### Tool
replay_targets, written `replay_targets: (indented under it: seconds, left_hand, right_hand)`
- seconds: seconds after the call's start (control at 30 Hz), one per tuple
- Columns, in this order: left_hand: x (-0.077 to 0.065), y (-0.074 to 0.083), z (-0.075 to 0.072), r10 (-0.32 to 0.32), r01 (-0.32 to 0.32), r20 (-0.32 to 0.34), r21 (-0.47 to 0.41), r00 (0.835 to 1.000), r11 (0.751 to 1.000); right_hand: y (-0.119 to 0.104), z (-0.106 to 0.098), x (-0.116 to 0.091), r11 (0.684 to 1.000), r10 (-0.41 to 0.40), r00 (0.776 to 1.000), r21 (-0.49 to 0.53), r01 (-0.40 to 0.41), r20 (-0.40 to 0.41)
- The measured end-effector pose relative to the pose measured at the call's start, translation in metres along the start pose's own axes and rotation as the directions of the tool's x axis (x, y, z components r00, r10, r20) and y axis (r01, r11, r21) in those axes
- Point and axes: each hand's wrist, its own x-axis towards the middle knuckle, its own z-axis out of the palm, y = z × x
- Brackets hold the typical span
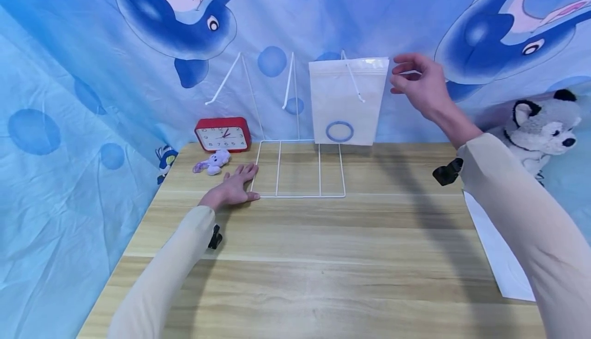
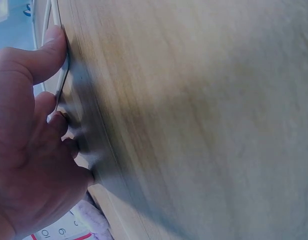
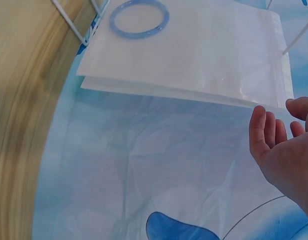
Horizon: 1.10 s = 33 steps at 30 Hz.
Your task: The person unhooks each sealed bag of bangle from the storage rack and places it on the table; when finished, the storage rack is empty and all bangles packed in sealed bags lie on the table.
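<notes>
Tbh, the left hand [image 1: 232,187] spread with the rack [image 1: 302,197] under its thumb looked smart for steadiness, right hand [image 1: 426,83] loosely curled, empty, bag [image 1: 339,100] just beside its fingertips.

backdrop [image 1: 286,11]: blue, creased, cartoon sea creatures [image 1: 184,26] | tabletop [image 1: 295,236]: wood-grain, faint glare

Mid-frame, toward the far edge of the counter [image 1: 323,246]: rack [image 1: 297,197], with a backdrop [image 1: 277,16] behind. On the rack's rightmost prong: bag [image 1: 337,100], with a ring [image 1: 339,140] low within its outline. Left hand [image 1: 235,184] at the rack's left end; right hand [image 1: 422,80] just right of the bag. Left of the rack: clock [image 1: 223,136], small plush [image 1: 214,163] in front. Right edge: plush dog [image 1: 545,123], sheet [image 1: 500,257] below.
</notes>
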Motion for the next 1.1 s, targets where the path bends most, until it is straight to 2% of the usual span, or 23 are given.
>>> replay_targets:
  seconds: [0.27, 0.57, 0.9, 1.1]
  left_hand:
    - [0.003, 0.002, -0.003, 0.003, -0.003, -0.007, 0.006, 1.0, 1.0]
    - [0.003, 0.002, -0.002, 0.013, -0.013, -0.018, -0.001, 1.0, 1.0]
    - [0.002, 0.001, 0.0, 0.013, -0.013, -0.018, -0.011, 1.0, 1.0]
    - [0.002, -0.001, 0.003, 0.004, -0.004, -0.018, -0.004, 1.0, 1.0]
  right_hand:
    - [-0.006, 0.006, 0.006, 0.999, 0.023, 0.999, 0.024, -0.023, -0.03]
    - [-0.008, 0.011, 0.004, 0.996, -0.001, 0.997, 0.083, 0.008, -0.077]
    - [-0.009, 0.016, 0.002, 0.999, -0.037, 0.996, 0.017, 0.039, -0.077]
    - [-0.011, 0.017, -0.001, 0.997, -0.037, 0.996, -0.073, 0.031, -0.082]
